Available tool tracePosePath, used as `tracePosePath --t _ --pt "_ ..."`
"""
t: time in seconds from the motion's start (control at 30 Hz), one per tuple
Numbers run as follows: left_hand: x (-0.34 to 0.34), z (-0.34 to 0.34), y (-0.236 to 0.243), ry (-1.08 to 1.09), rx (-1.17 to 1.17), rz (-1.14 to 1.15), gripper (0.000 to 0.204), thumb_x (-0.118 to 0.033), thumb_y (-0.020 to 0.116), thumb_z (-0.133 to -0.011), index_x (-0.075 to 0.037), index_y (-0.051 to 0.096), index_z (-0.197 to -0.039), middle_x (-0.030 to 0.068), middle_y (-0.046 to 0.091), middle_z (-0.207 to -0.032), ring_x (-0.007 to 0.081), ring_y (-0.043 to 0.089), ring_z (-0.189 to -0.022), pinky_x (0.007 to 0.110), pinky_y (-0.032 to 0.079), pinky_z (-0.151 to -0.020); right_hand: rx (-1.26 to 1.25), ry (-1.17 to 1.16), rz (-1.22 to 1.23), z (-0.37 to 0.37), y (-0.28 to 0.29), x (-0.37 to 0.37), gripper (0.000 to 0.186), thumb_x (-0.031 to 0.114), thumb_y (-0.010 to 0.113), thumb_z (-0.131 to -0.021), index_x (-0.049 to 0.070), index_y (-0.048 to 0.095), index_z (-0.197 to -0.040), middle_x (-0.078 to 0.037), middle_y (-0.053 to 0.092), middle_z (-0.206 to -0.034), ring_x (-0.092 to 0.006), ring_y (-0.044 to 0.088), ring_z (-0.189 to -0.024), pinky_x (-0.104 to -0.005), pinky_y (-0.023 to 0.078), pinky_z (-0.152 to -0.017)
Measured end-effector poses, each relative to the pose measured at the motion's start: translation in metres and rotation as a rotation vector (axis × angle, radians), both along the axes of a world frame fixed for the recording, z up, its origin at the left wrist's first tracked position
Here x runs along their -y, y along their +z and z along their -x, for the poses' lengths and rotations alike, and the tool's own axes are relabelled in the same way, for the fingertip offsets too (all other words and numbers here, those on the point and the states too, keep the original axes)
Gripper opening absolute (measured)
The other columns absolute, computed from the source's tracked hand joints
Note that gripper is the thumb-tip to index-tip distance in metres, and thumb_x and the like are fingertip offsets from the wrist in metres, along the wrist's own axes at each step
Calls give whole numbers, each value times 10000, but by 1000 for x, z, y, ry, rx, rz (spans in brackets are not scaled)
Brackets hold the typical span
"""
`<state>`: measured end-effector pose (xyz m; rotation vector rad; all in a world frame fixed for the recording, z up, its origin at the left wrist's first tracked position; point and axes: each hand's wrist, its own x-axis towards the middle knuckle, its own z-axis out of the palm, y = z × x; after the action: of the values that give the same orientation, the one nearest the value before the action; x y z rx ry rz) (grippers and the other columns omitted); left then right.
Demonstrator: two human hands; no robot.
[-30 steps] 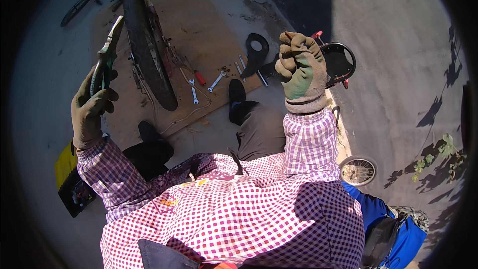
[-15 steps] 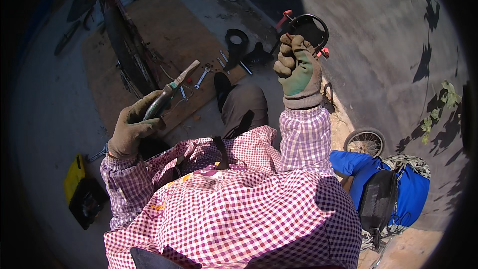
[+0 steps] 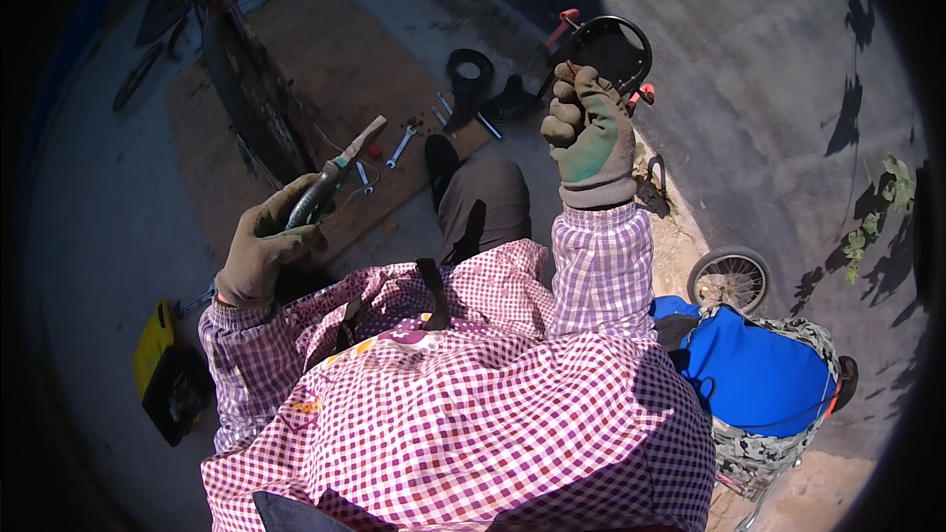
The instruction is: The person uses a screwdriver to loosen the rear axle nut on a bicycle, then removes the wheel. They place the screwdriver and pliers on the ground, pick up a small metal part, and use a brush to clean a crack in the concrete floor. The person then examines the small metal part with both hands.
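1. Over at nine o'clock, the gloved left hand [image 3: 271, 244] is wrapped loosely round a plier-like tool [image 3: 339, 166], fingers curled on the dark green handle, pale tip angled up toward one o'clock!
2. And where's that tool? Right there at ten o'clock from the middle of the view, raised clear in front of the body, its head overlapping our sight of the wooden board [image 3: 325, 39].
3. Across to between one and two o'clock, the gloved right hand [image 3: 593, 143] is up, palm side showing, fingers folded well in; a small reddish sliver [image 3: 573, 70] pokes out at the fingertips, pinched, it seems, but too small to identify.
4. Just behind that hand, a black rounded frame [image 3: 645, 54] with red ends.
5. Out at ten o'clock, in deep shade, a bicycle [image 3: 241, 89] lies along the board.
6. Eleven o'clock now, and two wrenches: a larger wrench [image 3: 400, 148] and a smaller wrench [image 3: 365, 178], near each other on the board.
7. Twelve o'clock brings a black part with a round hole [image 3: 463, 103], a dark saddle [image 3: 512, 105] just beside it.
8. Past three o'clock, a spoked wheel [image 3: 729, 281]; at four, a blue bag [image 3: 759, 369].
9. Eight o'clock, a yellow-and-black box [image 3: 153, 350]; six o'clock, the checked apron [image 3: 463, 404].
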<state>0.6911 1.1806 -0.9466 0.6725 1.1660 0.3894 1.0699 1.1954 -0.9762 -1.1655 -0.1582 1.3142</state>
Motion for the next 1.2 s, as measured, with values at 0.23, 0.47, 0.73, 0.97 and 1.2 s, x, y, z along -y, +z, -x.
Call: tracePosePath --t 0.23,0.47,0.73,0.97,1.2 --pt "9 31 -70 74 -113 22 694 -124 740 -841 -41 504 -1489 93 684 -1164 173 714 -846 270 562 -692 17 -39 -25 10 -36 8 242 178 617 -1022 -4 619 -1181 -8 559 -908 -52 390 -588 -211 337 -503" --pt "29 52 -135 158 -79 12 633 -123 712 -898 -25 501 -1486 159 706 -1154 194 719 -830 309 589 -744 -73 35 -107 2 -62 15 145 78 596 -971 44 661 -1097 -77 601 -1014 -68 458 -624 -218 392 -522" --pt "23 26 -159 137 -121 116 604 -138 702 -900 -70 529 -1475 74 677 -1024 166 703 -756 270 524 -580 -51 55 -198 0 -59 -3 154 93 583 -962 31 647 -1089 -76 597 -981 -75 462 -628 -215 388 -531" --pt "52 -1 -69 16 -250 246 594 -113 704 -908 -75 530 -1474 45 646 -971 154 671 -721 279 519 -572 -155 -54 -38 30 26 8 128 67 575 -927 35 671 -1006 -147 653 -1084 -110 559 -649 -240 447 -537" --pt "-89 -160 -272 -82 -307 404 506 -211 690 -939 -76 576 -1413 94 699 -1060 208 690 -710 328 552 -600 -218 263 -42 -16 -164 -174 156 49 524 -949 -7 666 -978 -164 675 -1041 -102 602 -650 -237 467 -526"
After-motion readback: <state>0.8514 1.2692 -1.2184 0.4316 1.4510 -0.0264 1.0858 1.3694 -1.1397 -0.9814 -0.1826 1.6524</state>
